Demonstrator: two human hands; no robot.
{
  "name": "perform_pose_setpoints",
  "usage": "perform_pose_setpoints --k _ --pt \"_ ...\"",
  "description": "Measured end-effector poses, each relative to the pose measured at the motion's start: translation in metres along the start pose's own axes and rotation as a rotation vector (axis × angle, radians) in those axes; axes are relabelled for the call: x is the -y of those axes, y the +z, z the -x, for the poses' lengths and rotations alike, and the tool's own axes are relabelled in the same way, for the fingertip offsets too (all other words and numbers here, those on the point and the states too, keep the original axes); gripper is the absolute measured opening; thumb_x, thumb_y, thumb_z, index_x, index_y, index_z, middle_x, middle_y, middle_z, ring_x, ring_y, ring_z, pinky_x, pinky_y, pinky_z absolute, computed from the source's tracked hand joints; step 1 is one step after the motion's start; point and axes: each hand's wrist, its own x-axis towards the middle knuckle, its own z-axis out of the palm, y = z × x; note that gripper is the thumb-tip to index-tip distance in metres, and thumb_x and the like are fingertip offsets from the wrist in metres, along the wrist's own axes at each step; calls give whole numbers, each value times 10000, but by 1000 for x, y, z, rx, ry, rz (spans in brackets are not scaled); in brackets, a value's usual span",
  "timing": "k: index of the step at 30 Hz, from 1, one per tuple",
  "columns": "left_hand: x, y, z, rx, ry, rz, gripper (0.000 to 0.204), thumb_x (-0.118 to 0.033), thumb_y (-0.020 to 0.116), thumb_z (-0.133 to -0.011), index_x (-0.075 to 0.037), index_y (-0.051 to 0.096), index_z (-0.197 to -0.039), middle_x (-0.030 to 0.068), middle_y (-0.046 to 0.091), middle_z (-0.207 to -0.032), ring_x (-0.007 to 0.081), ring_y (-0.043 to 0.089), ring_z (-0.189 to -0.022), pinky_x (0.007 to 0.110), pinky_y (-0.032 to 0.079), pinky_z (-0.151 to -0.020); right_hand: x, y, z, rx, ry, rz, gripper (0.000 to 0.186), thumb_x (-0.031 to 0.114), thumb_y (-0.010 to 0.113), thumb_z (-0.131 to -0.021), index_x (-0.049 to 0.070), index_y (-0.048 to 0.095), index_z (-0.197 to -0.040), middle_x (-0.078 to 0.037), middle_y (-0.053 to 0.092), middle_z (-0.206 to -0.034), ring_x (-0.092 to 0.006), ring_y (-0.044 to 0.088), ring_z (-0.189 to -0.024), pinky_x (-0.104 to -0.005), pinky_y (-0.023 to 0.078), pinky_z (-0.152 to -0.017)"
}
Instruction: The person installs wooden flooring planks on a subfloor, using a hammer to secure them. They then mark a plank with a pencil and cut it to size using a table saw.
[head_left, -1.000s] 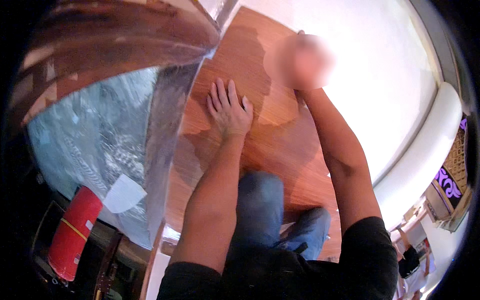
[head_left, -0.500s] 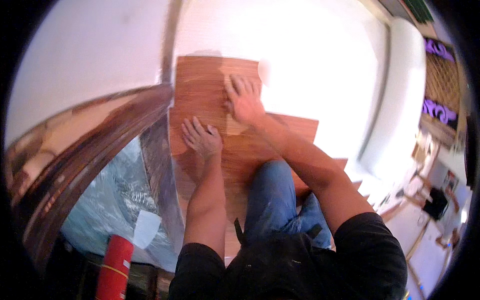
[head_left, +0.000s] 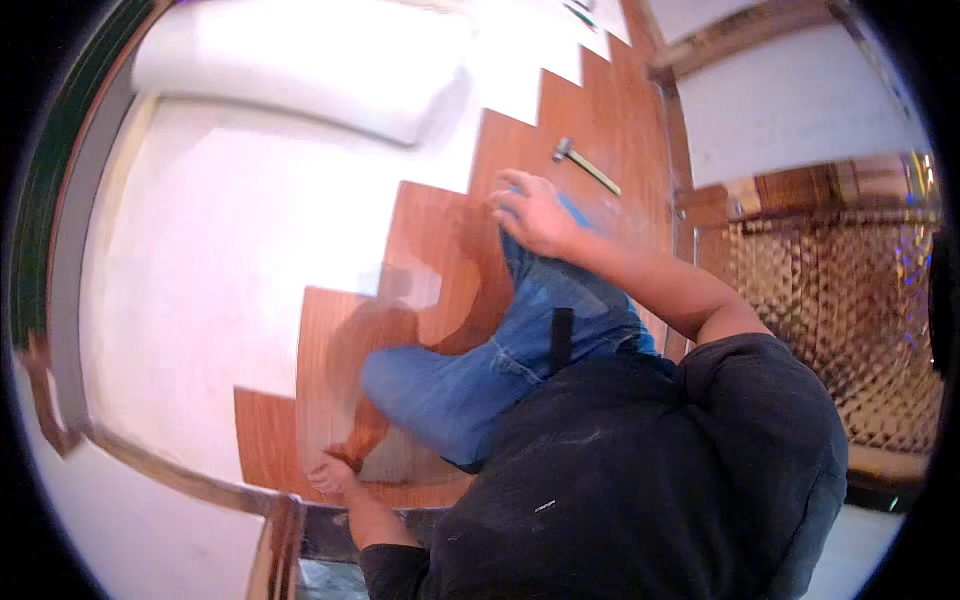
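Observation:
My left hand [head_left: 333, 474] is down on the reddish-brown wood-look floor planks [head_left: 335, 350], close to the wall edge at lower left. It holds nothing that I can see, and its fingers look spread against the plank. My right hand [head_left: 535, 215] is over my jeans-clad knee [head_left: 525, 260], fingers apart and loosely bent, holding nothing. Beyond that hand a hammer [head_left: 590, 170] with a grey head and a pale yellow-green handle lies on the planks.
Stepped plank ends border a white underlay sheet [head_left: 220, 220]. A thick white roll [head_left: 300, 70] lies across it at the far side. A small green-handled item [head_left: 580, 17] lies at the top. On the right stand a wooden frame [head_left: 750, 30] and a woven panel [head_left: 800, 300].
My view and body have turned to the right, bringing the hammer into sight. My right hand has lifted off the planks to my knee. The left hand stays low on the floor.

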Motion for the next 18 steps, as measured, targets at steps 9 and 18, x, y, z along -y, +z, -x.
perform_pose_setpoints --k 9,18 --pt "-26 -171 -16 1300 -159 1057 507 -358 547 -1094 -72 554 -1513 108 630 -1464 281 616 -1294 457 482 -1088 -311 123 420 531 902 -23 378 321 594 -972 19 770 -1115 -257 746 -1200 -433 717 -1111 -530 557 -965" --pt "-136 -336 140 730 810 958 494 -266 490 -1138 98 551 -1468 198 640 -1414 307 592 -1318 416 466 -1108 -318 266 525 661 698 -569 379 262 627 -945 93 739 -1264 -207 740 -1252 -381 700 -1174 -453 546 -1035"
